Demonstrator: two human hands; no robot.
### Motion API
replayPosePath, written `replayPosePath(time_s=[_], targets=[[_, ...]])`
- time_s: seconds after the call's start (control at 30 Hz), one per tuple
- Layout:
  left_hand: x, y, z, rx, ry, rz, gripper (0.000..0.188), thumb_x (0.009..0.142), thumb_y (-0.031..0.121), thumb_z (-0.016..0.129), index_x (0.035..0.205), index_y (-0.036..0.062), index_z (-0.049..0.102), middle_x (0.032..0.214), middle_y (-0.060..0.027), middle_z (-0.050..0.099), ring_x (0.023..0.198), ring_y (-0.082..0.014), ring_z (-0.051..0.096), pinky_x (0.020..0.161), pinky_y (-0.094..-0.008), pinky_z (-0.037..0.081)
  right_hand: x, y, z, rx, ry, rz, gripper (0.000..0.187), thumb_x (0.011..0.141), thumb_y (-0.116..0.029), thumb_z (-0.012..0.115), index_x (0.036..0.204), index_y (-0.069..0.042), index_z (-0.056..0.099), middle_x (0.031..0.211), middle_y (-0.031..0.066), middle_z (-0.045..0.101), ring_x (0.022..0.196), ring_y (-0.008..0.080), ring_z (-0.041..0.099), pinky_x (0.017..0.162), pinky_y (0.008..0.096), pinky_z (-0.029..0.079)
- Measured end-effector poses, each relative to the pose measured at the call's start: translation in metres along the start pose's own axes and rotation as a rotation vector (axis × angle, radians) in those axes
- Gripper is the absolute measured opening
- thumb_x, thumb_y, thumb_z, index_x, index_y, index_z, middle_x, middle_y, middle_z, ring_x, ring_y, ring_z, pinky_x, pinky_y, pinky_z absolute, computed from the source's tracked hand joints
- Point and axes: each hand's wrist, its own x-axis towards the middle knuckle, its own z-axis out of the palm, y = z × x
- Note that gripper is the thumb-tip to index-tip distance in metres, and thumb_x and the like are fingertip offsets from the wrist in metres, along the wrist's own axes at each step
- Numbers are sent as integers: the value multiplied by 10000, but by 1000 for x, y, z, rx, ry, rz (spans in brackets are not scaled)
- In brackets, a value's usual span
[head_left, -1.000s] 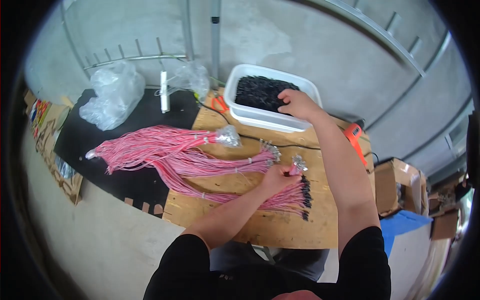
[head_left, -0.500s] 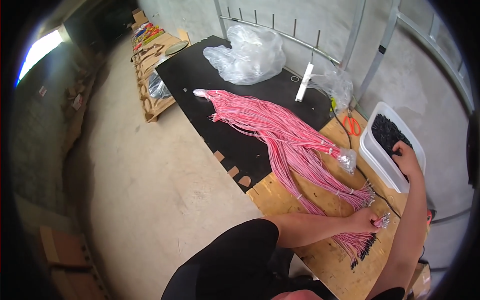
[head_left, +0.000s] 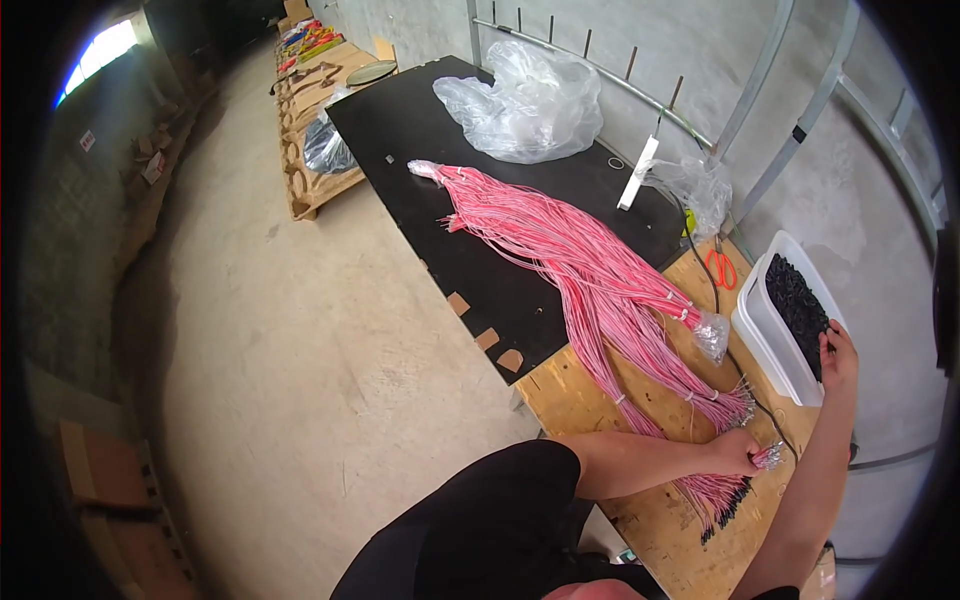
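My left hand (head_left: 735, 452) is closed round a bundle of thin pink and white wires, whose bare metal-tipped ends (head_left: 769, 457) stick out past the fist. Just below it, wire ends fitted with black caps (head_left: 728, 515) fan out over the wood. At the right, my right hand (head_left: 840, 357) is at the inner side of a white plastic bin (head_left: 752, 335), next to a heap of small black parts (head_left: 797, 305). Its fingers are curled together; what lies between them is too small to make out. Long tied bundles of pink wires (head_left: 560, 230) stretch across the table.
Clear plastic bags (head_left: 530, 105) lie on the black tabletop (head_left: 400, 130). Orange-handled scissors (head_left: 720, 268), a white bar (head_left: 639, 172) and a black cable (head_left: 735, 358) are near the bin. A metal frame (head_left: 770, 90) leans at the wall. Further left stands a low cardboard-topped table (head_left: 300, 180).
My right hand has drawn back from the middle of the black parts to the bin's near right side. My left hand keeps its grip on the wires. The whole view has shifted slightly.
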Motion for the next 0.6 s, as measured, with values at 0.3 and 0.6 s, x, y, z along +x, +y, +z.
replayPosePath(time_s=[0.3,0.6], targets=[[-2,1,-8,11,19,27,263,747,199,802,832,-30,703,666,-201,640,585,-264,652,573,-377,488,25,10,-23,511,134,136,178,986,-57,583,1157,-8,600,856,72,563,713,141,521,548,232,429],[-1,1,10,-101,-29,-4,254,773,209,794,779,-19,681,623,-157,614,568,-173,632,570,-339,492,24,5,-56,785,9,173,91,1030,-84,522,1000,-13,571,711,25,476,596,119,440,458,209,355]])
